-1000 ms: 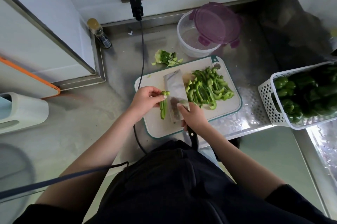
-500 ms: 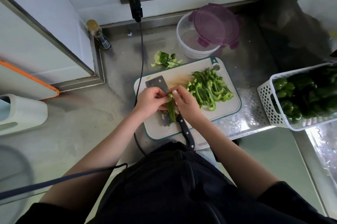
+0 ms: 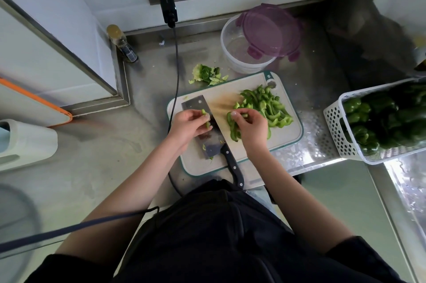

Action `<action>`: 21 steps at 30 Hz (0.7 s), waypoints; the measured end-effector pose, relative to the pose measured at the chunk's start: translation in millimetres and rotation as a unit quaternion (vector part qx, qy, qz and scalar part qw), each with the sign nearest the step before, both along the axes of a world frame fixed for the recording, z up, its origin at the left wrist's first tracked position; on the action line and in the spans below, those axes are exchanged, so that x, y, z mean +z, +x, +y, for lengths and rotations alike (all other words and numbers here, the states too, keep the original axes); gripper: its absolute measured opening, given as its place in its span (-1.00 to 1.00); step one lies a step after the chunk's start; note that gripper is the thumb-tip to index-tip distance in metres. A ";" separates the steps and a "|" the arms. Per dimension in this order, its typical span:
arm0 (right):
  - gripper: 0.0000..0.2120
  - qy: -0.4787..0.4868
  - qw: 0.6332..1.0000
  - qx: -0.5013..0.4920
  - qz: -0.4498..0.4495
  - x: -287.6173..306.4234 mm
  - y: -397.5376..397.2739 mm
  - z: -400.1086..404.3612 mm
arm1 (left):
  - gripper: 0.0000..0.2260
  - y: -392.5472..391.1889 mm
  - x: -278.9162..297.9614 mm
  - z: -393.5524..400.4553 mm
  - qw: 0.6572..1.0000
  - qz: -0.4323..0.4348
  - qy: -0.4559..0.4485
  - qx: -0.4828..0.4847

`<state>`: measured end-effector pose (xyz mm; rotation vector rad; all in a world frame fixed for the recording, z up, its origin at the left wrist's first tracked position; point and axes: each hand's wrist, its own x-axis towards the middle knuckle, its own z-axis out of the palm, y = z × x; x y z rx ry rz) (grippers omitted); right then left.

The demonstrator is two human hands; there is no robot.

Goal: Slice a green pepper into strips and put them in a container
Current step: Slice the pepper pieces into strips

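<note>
Pepper strips (image 3: 265, 105) lie heaped on the right half of the cutting board (image 3: 285, 135), which sits on the steel table (image 3: 147, 89) near its front edge. The cleaver (image 3: 208, 130) lies flat on the board's left half, its black handle pointing toward the person and overhanging the board's front edge; neither hand is on it. The left hand (image 3: 187, 124) pinches a small green pepper piece (image 3: 205, 117) just above the blade, fingers curled round it. The right hand (image 3: 252, 124) hovers over the near end of the heap, fingers curled on a few strips (image 3: 232, 126) that hang below them. Behind the board, toward the table's back edge, stands the clear round container (image 3: 230, 52), with a purple lid (image 3: 269, 29) resting tilted across its rim so that much of the mouth is covered; no strips appear to be inside it. A small pile of pepper trimmings (image 3: 206, 74) lies on the table just left of the container. A white basket (image 3: 338, 130) of whole green peppers sits at the right. By my reading, slicing is paused and the step in hand is sorting or gathering the cut pieces. The next move likely calls for shifting the lid off the container, then carrying the strips over the board's back edge without dropping any.
</note>
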<state>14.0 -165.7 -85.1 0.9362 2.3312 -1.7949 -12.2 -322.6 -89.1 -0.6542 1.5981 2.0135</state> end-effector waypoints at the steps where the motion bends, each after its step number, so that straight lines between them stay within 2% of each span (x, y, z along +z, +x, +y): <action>1: -0.93 0.026 1.000 -0.007 0.005 1.6 -2.5 8.9 | -0.95 -2.0 1.1 -0.3 1.000 0.008 -0.020 -0.010; 4: -0.85 0.110 0.993 -0.004 0.033 9.0 -15.5 34.6 | -0.88 -13.5 5.0 10.6 0.991 0.042 -0.106 -0.063; 6: -0.79 0.147 0.988 0.018 0.037 13.1 -25.9 45.9 | -0.79 -25.9 7.1 27.6 0.989 0.047 -0.120 -0.077; 9: -0.76 0.153 0.985 0.073 0.005 10.3 -37.1 54.3 | -0.71 -37.2 4.7 50.9 0.982 0.046 -0.132 -0.128; 10: -0.78 0.153 0.986 0.073 0.001 8.6 -38.6 57.1 | -0.70 -37.7 2.9 55.9 0.970 0.073 -0.166 -0.163; 12: -0.83 0.122 0.992 0.036 0.007 6.7 -37.8 60.9 | -0.72 -34.9 1.3 62.2 0.918 0.183 -0.274 -0.222; 13: -0.84 0.097 0.995 0.020 0.014 7.3 -36.9 61.3 | -0.73 -32.4 3.7 65.3 0.890 0.239 -0.313 -0.230; 14: -0.85 0.070 0.997 0.011 0.019 8.1 -36.1 60.4 | -0.74 -30.1 7.8 68.5 0.876 0.271 -0.325 -0.230; 15: -0.86 0.034 0.999 0.005 0.022 9.6 -35.5 58.3 | -0.74 -29.0 10.5 72.4 0.876 0.277 -0.316 -0.235; 18: -0.89 -0.106 0.994 -0.025 0.017 14.5 -34.7 51.0 | -0.82 -28.4 12.7 80.6 0.914 0.204 -0.244 -0.252; 21: -0.92 -0.143 0.990 -0.001 0.004 16.1 -35.0 52.5 | -0.92 -26.6 10.1 79.5 0.964 0.105 -0.123 -0.212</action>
